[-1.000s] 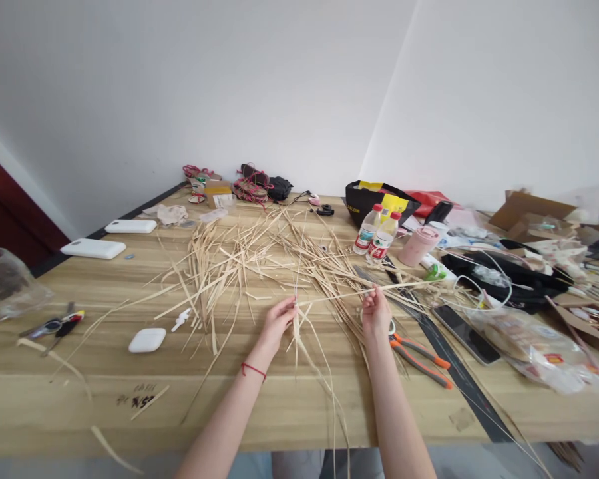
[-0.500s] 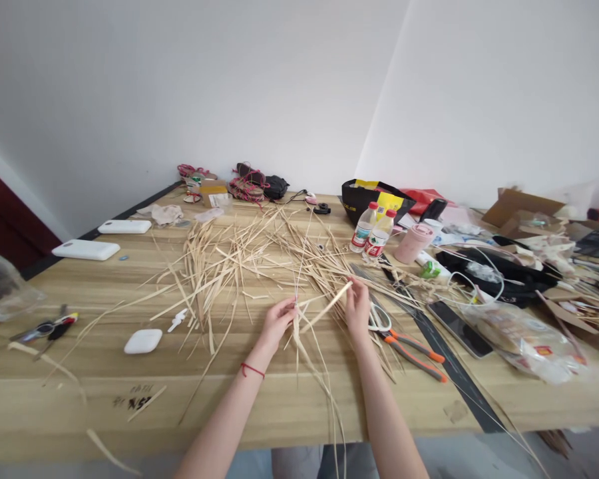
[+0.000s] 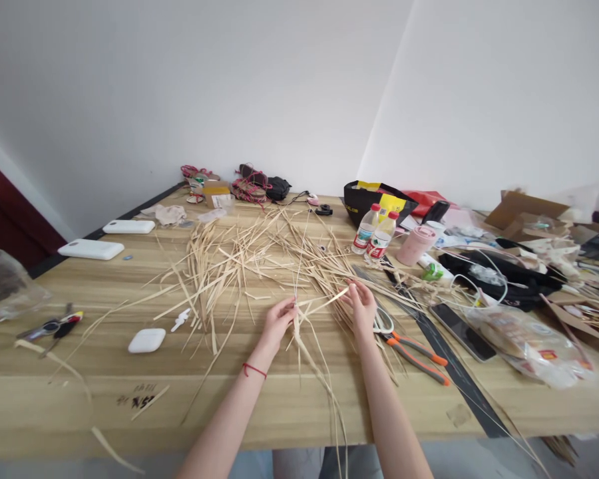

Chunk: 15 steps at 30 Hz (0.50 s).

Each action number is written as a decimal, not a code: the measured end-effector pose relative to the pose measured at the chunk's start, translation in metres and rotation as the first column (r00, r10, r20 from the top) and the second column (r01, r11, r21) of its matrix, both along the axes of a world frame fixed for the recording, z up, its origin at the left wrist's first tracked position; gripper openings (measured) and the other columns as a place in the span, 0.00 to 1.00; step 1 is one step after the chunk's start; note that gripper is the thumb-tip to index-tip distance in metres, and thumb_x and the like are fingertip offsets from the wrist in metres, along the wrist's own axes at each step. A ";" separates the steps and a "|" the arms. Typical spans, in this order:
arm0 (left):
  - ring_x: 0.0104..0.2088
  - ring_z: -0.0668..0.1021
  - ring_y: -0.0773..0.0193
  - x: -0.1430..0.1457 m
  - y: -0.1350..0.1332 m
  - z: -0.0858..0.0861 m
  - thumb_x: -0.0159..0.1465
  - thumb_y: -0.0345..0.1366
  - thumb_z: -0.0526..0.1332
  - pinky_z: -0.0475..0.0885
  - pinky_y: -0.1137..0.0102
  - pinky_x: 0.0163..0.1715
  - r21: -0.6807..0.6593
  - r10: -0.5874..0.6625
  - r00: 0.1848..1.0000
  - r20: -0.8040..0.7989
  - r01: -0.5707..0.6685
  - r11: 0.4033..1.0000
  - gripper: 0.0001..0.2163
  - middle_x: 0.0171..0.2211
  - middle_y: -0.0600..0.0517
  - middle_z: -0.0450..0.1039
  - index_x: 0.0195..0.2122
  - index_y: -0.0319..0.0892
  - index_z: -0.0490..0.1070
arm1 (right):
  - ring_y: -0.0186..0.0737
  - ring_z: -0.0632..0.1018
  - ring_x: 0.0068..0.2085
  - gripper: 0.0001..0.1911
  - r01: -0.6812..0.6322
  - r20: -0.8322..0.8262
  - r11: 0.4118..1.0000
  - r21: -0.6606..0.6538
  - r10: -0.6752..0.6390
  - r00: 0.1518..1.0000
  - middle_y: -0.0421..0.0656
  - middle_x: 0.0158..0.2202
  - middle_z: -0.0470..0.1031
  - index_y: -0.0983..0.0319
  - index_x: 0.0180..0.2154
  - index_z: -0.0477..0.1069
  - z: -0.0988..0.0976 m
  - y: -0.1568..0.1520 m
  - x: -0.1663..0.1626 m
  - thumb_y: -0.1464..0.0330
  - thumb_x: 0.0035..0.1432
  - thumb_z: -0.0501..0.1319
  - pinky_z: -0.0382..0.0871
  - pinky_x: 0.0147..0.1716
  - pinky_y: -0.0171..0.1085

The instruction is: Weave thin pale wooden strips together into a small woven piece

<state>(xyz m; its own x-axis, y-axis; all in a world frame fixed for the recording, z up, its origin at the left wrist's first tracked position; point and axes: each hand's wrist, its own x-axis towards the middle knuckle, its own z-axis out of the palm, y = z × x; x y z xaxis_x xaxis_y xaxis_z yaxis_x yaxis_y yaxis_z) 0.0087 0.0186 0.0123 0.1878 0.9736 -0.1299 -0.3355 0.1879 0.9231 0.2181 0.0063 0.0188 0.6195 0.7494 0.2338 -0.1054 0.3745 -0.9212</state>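
My left hand pinches a braid of pale straw strips near the front middle of the table. Long loose ends trail from the braid over the table's front edge. A thin wire rises from between the left fingers and slants away over the table. To the right, my right hand holds the tip of a flat straw strip, whose other end runs into the braid. Beyond both hands lies a scattered heap of straw strips.
Scissors and orange-handled pliers lie just right of my right hand. Farther right are a phone, two bottles and a pink cup. A white earphone case and a knife-like tool lie left.
The strip in my right hand has swung lower and lies flatter. My right fingers have turned slightly, while the left hand keeps its pinch on the braid. The whole view has shifted a little.
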 end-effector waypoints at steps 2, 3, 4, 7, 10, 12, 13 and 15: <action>0.35 0.76 0.65 -0.001 0.000 0.000 0.49 0.32 0.68 0.71 0.73 0.35 -0.018 -0.002 1.000 0.002 0.002 1.000 0.19 0.38 0.48 0.76 0.45 0.42 0.76 | 0.43 0.80 0.36 0.24 -0.008 -0.070 1.000 0.003 0.008 0.998 0.49 0.49 0.73 0.61 0.46 0.69 0.003 -0.001 -0.001 0.61 0.46 0.68 0.75 0.34 0.41; 0.35 0.76 0.65 -0.001 0.000 0.000 0.49 0.32 0.68 0.71 0.72 0.35 -0.022 -0.002 1.000 0.000 0.002 1.000 0.20 0.39 0.47 0.76 0.45 0.42 0.76 | 0.42 0.80 0.36 0.26 -0.008 -0.094 1.000 0.006 0.008 0.996 0.49 0.50 0.73 0.60 0.46 0.69 0.004 -0.001 -0.001 0.62 0.43 0.69 0.75 0.33 0.39; 0.36 0.76 0.65 -0.001 0.000 0.000 0.50 0.32 0.68 0.71 0.72 0.35 -0.021 -0.002 1.000 -0.002 0.002 1.000 0.19 0.39 0.47 0.76 0.45 0.42 0.76 | 0.41 0.80 0.36 0.29 -0.007 -0.115 1.000 0.009 0.008 0.993 0.49 0.50 0.72 0.60 0.47 0.69 0.005 -0.001 -0.002 0.63 0.41 0.70 0.75 0.32 0.38; 0.36 0.76 0.65 0.000 0.000 -0.001 0.50 0.31 0.68 0.72 0.72 0.36 0.015 0.004 1.000 -0.013 -0.004 1.000 0.19 0.39 0.48 0.76 0.44 0.42 0.76 | 0.41 0.80 0.36 0.35 -0.012 -0.161 1.000 0.019 0.014 0.987 0.48 0.51 0.72 0.58 0.52 0.67 0.007 -0.001 -0.002 0.64 0.39 0.71 0.74 0.32 0.36; 0.35 0.76 0.65 0.001 0.000 0.000 0.50 0.31 0.68 0.72 0.72 0.35 0.045 0.004 0.999 -0.032 -0.002 0.999 0.18 0.39 0.47 0.76 0.43 0.41 0.76 | 0.42 0.80 0.39 0.38 -0.043 -0.171 0.998 0.050 0.051 0.984 0.46 0.52 0.71 0.55 0.54 0.65 0.006 -0.001 -0.003 0.66 0.38 0.71 0.74 0.36 0.39; 0.36 0.76 0.64 0.001 0.000 0.000 0.50 0.31 0.68 0.72 0.71 0.36 0.044 -0.003 0.999 -0.034 0.004 0.999 0.18 0.40 0.47 0.76 0.44 0.41 0.76 | 0.42 0.79 0.40 0.36 -0.045 -0.154 0.997 0.068 0.055 0.987 0.46 0.52 0.71 0.56 0.52 0.66 0.004 0.000 -0.003 0.66 0.38 0.71 0.74 0.38 0.41; 0.37 0.76 0.64 0.001 -0.001 0.001 0.50 0.31 0.67 0.72 0.71 0.36 0.043 -0.003 0.999 -0.033 0.004 0.999 0.18 0.40 0.46 0.76 0.44 0.41 0.76 | 0.43 0.79 0.40 0.34 -0.033 -0.143 0.997 0.068 0.042 0.989 0.47 0.51 0.72 0.57 0.51 0.68 0.002 0.001 -0.002 0.66 0.38 0.71 0.74 0.39 0.42; 0.38 0.76 0.63 0.001 -0.001 0.002 0.50 0.30 0.67 0.72 0.71 0.37 0.045 0.004 0.999 -0.035 -0.003 0.999 0.18 0.40 0.46 0.76 0.44 0.41 0.76 | 0.43 0.79 0.40 0.28 0.005 -0.133 0.999 0.052 0.002 0.991 0.47 0.47 0.75 0.60 0.45 0.72 -0.001 0.002 -0.001 0.65 0.38 0.71 0.74 0.40 0.43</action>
<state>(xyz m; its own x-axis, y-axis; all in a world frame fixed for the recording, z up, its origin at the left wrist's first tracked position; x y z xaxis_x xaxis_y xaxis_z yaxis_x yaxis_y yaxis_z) 0.0099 0.0173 0.0146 0.1803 0.9792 -0.0928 -0.3039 0.1452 0.9416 0.2170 0.0081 0.0178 0.6485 0.7377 0.1877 -0.2253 0.4216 -0.8783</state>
